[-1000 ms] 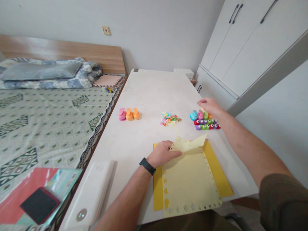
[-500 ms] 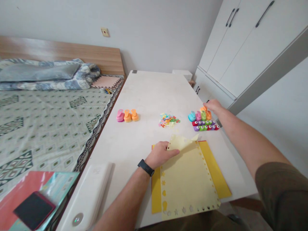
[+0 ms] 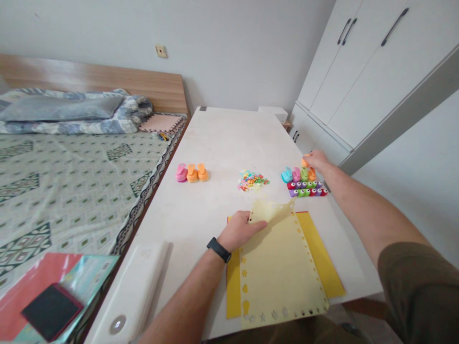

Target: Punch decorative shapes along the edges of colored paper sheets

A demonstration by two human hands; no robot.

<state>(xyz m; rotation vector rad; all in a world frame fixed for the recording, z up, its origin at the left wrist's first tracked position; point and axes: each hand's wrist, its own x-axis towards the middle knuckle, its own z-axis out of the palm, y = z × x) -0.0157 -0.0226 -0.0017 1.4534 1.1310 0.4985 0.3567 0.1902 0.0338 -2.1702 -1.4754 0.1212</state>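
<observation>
My left hand (image 3: 244, 229), with a dark band on its wrist, pinches the upper left part of a pale yellow sheet (image 3: 281, 267). Punched shapes line the sheet's edges, and its top curls upward. Beneath it lies darker yellow paper (image 3: 321, 258). At the right edge of the table, my right hand (image 3: 317, 160) grips an orange punch (image 3: 305, 161) just behind a row of larger punches (image 3: 296, 174). Small eyed punches (image 3: 308, 192) stand in two rows in front of those. Colourful paper cutouts (image 3: 253, 180) lie heaped beyond the sheet.
One pink and two orange punches (image 3: 192, 173) stand left of centre on the white table (image 3: 229, 138). A long white device (image 3: 134, 291) lies at the near left. Beside the table is a bed (image 3: 82, 191) holding a dark tablet-like object (image 3: 52, 312). Cabinets (image 3: 344, 71) rise at right.
My right hand has lifted the orange punch slightly up and away from the others. The curled top of the sheet has shifted a little. The camera view has moved slightly.
</observation>
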